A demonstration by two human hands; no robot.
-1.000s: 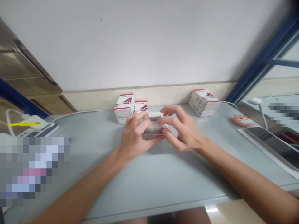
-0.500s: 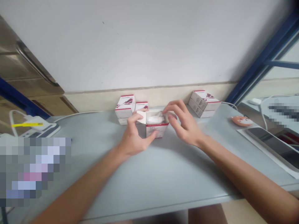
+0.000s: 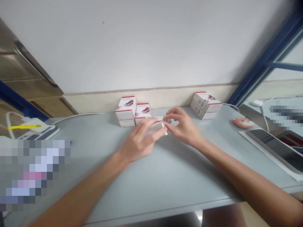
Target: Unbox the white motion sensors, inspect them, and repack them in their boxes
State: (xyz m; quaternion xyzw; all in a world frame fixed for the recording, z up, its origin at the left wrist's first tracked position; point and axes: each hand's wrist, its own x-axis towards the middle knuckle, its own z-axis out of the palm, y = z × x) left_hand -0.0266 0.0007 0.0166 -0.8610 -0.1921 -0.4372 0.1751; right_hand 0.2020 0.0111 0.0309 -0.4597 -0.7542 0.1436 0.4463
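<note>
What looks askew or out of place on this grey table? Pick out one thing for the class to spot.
In the right-hand stack of white-and-red boxes, the upper box sits shifted on the lower one, overhanging it to the right instead of lying squared up.

This looks like an office or small workroom rather than a home. A long grey desk (image 3: 180, 176) carries stacks of white-and-red product boxes (image 3: 126, 111), a small orange fox-faced object (image 3: 243, 122) and a tablet (image 3: 272, 146). A plain white wall (image 3: 142, 41) rises behind, with a blue-framed window (image 3: 267, 60) at right and a steel-handled cabinet (image 3: 33, 64) at left.
</note>
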